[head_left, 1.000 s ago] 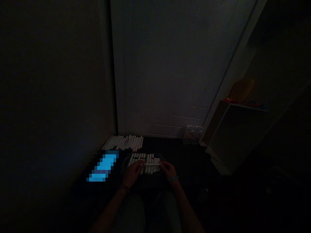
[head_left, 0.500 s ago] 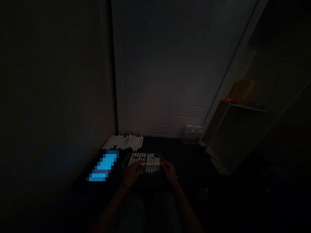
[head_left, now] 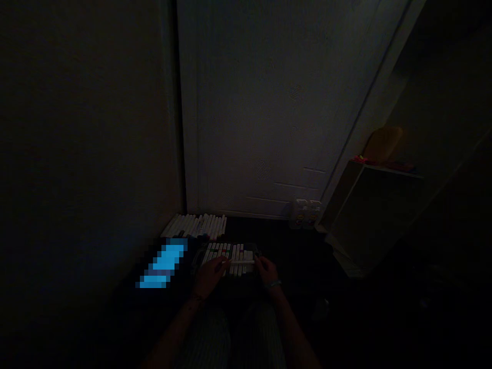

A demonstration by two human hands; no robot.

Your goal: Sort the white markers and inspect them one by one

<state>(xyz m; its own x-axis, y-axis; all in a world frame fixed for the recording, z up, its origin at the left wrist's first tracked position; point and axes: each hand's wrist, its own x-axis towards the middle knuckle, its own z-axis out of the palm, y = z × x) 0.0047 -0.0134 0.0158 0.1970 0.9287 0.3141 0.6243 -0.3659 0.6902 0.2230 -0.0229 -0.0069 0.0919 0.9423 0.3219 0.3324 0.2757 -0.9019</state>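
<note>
The scene is very dark. My left hand (head_left: 209, 275) and my right hand (head_left: 266, 269) each pinch one end of a white marker (head_left: 242, 262), held crosswise just above a dark case (head_left: 197, 256) filled with a row of white markers with coloured ends. A second row of white markers (head_left: 196, 225) lies on the floor beyond the case, by the wall. My knees in striped trousers show below my hands.
A glowing blue pixelated screen (head_left: 163, 264) lies left of the case. A closed door (head_left: 269, 113) stands ahead. Two small bottles (head_left: 305, 214) stand at its foot. A low white shelf unit (head_left: 369, 205) with a yellow object (head_left: 384, 143) on top is on the right.
Almost nothing moved. Both hands keep holding the marker over the case; the view shifted very slightly.
</note>
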